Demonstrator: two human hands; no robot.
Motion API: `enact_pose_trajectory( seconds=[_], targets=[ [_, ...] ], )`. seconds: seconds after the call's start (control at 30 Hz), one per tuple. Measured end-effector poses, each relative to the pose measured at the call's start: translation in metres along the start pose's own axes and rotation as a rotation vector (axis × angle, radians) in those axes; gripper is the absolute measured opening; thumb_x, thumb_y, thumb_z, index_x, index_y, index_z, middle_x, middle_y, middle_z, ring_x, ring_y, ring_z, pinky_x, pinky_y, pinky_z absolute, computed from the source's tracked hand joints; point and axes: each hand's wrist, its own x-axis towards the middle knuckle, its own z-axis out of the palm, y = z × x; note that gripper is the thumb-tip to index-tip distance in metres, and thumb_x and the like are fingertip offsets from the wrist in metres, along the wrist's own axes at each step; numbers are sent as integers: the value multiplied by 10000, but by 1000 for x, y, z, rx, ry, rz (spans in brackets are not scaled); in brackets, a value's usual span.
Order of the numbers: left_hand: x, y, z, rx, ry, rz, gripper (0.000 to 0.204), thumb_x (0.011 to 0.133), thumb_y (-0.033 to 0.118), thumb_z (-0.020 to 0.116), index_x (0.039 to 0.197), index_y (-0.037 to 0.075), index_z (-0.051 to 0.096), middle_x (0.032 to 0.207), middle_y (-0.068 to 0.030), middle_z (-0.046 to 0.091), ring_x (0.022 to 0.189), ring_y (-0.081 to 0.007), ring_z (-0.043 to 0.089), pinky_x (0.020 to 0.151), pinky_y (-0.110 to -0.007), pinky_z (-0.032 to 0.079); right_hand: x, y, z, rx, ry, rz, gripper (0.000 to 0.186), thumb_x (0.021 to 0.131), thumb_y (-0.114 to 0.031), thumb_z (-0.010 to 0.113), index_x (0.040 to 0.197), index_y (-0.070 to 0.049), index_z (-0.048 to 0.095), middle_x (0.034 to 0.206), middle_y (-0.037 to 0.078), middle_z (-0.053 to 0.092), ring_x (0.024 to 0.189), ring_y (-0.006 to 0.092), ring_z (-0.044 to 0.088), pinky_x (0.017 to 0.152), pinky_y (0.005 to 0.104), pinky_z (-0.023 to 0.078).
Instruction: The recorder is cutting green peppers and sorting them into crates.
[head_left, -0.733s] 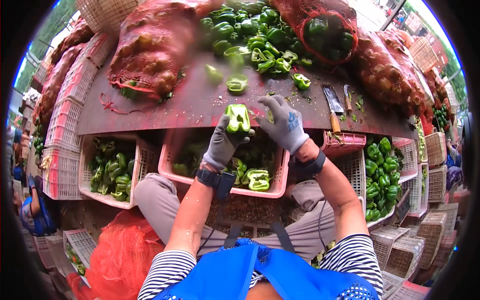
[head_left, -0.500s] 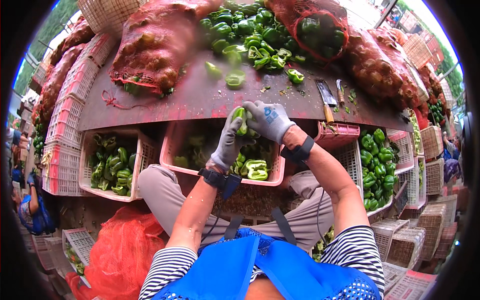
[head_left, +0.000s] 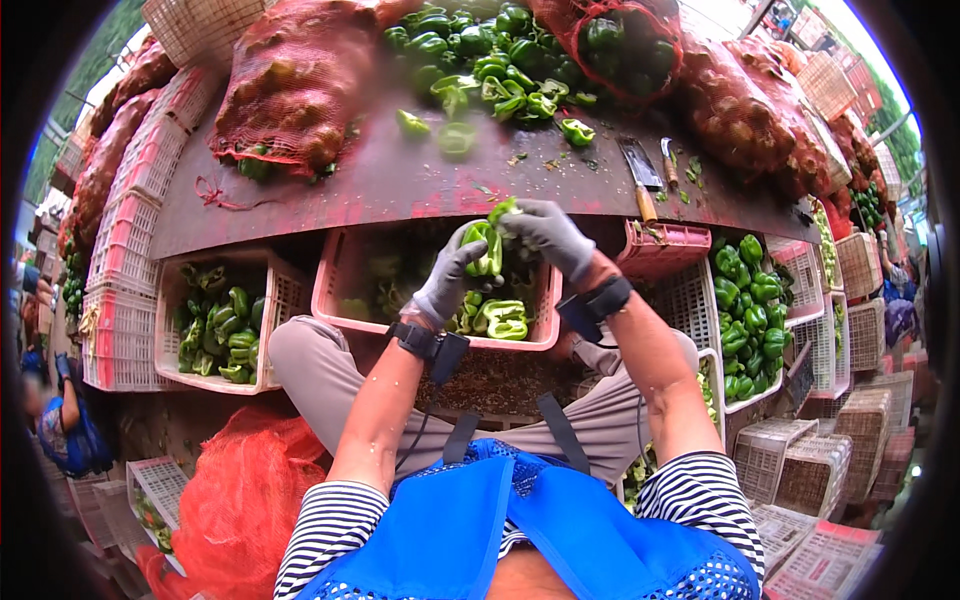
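Observation:
Both hands wear grey gloves and are raised over a pink crate at the table's edge. My left hand grips a cut-open green bell pepper, its hollow inside showing. Just right of it, my right hand pinches a small green pepper piece, apart from the larger part. In the crate below lie opened peppers, among them a pale cut half. On the table ahead is a heap of whole green peppers, with several cut ones nearer me.
A cleaver and a small knife lie on the table's right. Red mesh sacks flank the heap. Crates of peppers stand left and right. A red mesh bag lies at lower left. People work at the far left.
My hands have moved slightly apart. The pepper now shows its open inside in my left hand, and a small green piece is away from it in my right fingers.

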Motion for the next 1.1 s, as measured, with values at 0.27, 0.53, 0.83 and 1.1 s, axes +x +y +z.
enact_pose_trajectory(
  seconds=[0.27, 0.53, 0.83, 1.1],
  targets=[
    [27, -27, -82, 1523, 401, -19, 813, 831, 437, 787, 1544, 235, 453, 1393, -213, 595, 1239, -421, 633, 1043, -492, 520, -192, -28, -171, -1348, 591, 194, 391, 958, -416, 639, 1149, -81, 708, 927, 239, 725, 914, 434, 703, 780, 525, 534],
    [93, -81, -105, 2084, 61, -306, 641, 943, 546, 664, 1513, 283, 534, 1380, -123, 674, 1234, -359, 663, 977, -525, 535, -356, 90, -253, -1381, 312, 1056, 508, 858, -410, 709, 1286, -136, 688, 1250, 204, 705, 1153, 392, 681, 996, 480, 537],
    [130, -78, -98, 2088, 21, -237, 582, 962, 618, 605, 1265, 139, 739, 1219, -133, 756, 1105, -327, 730, 901, -486, 570, 33, -3, -315, -1537, 497, -81, 415, 986, -325, 591, 1371, -174, 617, 1202, 206, 657, 1157, 417, 640, 988, 508, 514],
    [178, -114, -132, 1895, -145, -538, 709, 1021, 682, 442, 1124, 79, 801, 1186, -173, 761, 1162, -347, 698, 991, -489, 518, 303, 53, -386, -1482, 410, 194, 531, 976, -248, 593, 1500, -185, 531, 1419, 253, 617, 1320, 413, 597, 1104, 488, 476]
  ],
)
